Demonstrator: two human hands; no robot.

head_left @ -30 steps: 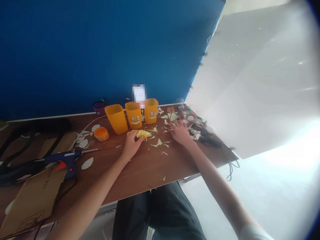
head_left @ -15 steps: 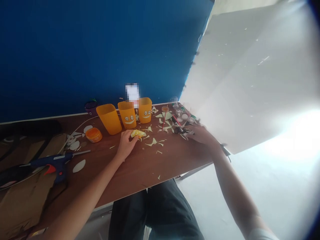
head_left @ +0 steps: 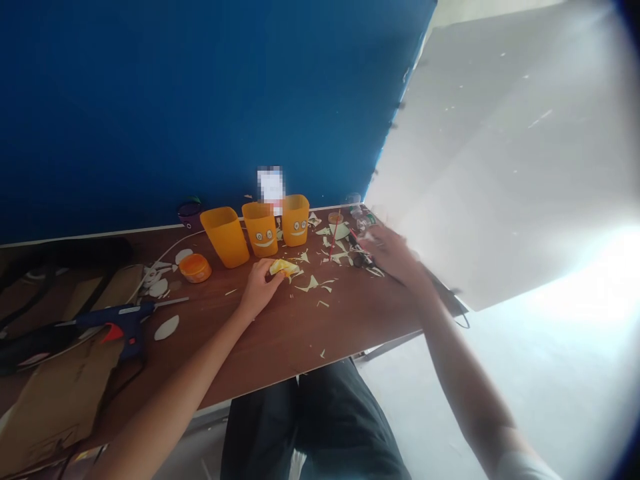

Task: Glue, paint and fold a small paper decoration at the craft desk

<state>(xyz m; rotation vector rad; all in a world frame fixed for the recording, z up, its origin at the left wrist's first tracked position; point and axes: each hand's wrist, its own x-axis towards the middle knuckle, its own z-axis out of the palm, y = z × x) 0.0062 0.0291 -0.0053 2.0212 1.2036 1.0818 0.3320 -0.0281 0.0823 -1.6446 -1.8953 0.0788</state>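
Note:
Near the middle of the brown table, my left hand (head_left: 259,288) is closed on a small yellow-and-white folded piece (head_left: 284,268), whose kind I cannot make out. It is in front of two orange cups with smiling faces, the middle cup (head_left: 261,233) and the right cup (head_left: 296,223). At the right end, my right hand (head_left: 393,252) reaches over a pile of small jars and scraps (head_left: 361,257). Its fingers look stretched out and slightly blurred, and I see nothing held in them. A thin red stick (head_left: 334,239) stands out beside the pile.
Left of the hand are a plain orange cup (head_left: 227,240), an orange jar (head_left: 195,268) and a blue glue gun (head_left: 131,320) on cardboard (head_left: 63,393). Pale scraps (head_left: 313,283) litter the tabletop (head_left: 260,357). A blue wall (head_left: 200,100) rises behind; a white panel (head_left: 480,167) stands right.
My right hand has shifted slightly left and back over the pile. My left hand keeps the yellow piece; the whole view has shifted slightly.

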